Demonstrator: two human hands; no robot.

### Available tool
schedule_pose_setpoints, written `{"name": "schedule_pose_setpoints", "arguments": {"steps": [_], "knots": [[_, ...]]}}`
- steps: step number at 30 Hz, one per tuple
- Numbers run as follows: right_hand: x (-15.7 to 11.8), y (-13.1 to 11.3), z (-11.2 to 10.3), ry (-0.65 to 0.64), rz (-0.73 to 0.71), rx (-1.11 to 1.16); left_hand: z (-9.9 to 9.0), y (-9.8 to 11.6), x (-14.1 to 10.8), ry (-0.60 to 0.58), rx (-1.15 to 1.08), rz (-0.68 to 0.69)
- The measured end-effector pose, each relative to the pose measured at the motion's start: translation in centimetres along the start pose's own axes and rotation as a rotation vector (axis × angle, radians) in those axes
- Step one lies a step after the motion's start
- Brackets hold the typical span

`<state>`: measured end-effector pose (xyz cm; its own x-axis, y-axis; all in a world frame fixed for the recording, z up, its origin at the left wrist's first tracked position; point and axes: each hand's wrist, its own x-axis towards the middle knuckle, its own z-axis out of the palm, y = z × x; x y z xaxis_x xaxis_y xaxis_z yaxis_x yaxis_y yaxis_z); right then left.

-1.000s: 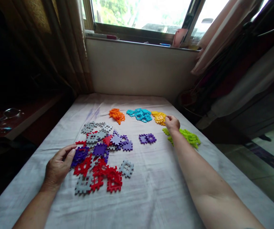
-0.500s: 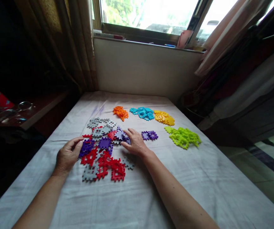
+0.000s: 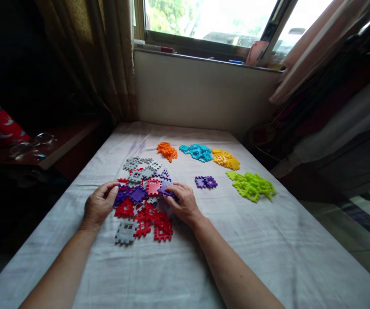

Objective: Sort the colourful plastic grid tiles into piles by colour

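Note:
A mixed pile of notched plastic interlocking tiles lies on the white sheet, with red tiles point(image 3: 163, 227), grey tiles point(image 3: 126, 231) and a flat purple tile point(image 3: 137, 194). At the pile's right side, my right hand point(image 3: 184, 202) has its fingers closed on a purple interlocking tile point(image 3: 166, 188), which is partly hidden by the fingers. A square red tile point(image 3: 153, 187) lies just left of it. My left hand point(image 3: 99, 205) rests at the left edge of the pile, thumb and forefinger pinched beside purple pieces point(image 3: 120, 196). What those fingers hold, if anything, is hidden.
Beyond the pile lie orange pieces point(image 3: 167, 151), blue pieces point(image 3: 197, 152), yellow pieces point(image 3: 226, 159) and lime-green pieces point(image 3: 254, 187). Two purple tiles point(image 3: 206, 182) sit apart, right of my right hand. Eyeglasses point(image 3: 44, 138) rest on a dark side table point(image 3: 65, 143).
My right hand has come down lower and closed on a purple tile. The square red tile now shows more fully. My left hand stays by the pile's left edge. The view has shifted slightly.

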<state>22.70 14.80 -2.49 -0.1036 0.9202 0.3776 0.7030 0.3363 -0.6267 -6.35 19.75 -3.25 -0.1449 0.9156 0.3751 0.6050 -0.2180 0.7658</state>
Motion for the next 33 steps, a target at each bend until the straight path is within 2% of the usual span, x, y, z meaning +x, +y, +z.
{"name": "schedule_pose_setpoints", "arguments": {"steps": [2,5,10,13,18,28,31,33], "knots": [[0.3,0.6,-0.5,0.095,0.005,0.05,0.0,0.0,0.0,0.005,0.005,0.003],[0.9,2.5,-2.5,0.299,0.141,0.078,0.0,0.0,0.0,0.005,0.013,0.011],[1.0,8.5,-6.8,0.59,0.511,0.011,0.1,-0.2,0.0,0.007,0.022,0.007],[0.9,11.7,-7.6,0.69,0.64,0.095,0.1,-0.2,0.1,0.004,0.023,0.011],[1.2,13.4,-6.8,0.634,0.672,0.239,-0.2,0.0,0.0,-0.002,0.043,0.027],[1.2,11.9,-7.1,0.627,0.727,0.2,-0.1,-0.1,0.0,-0.008,0.052,0.005],[1.3,10.7,-7.3,0.596,0.645,0.166,0.0,0.1,-0.1,-0.003,0.052,-0.008],[1.4,9.4,-7.3,0.461,0.533,0.156,0.0,0.3,-0.1,-0.005,0.049,-0.014]]}}
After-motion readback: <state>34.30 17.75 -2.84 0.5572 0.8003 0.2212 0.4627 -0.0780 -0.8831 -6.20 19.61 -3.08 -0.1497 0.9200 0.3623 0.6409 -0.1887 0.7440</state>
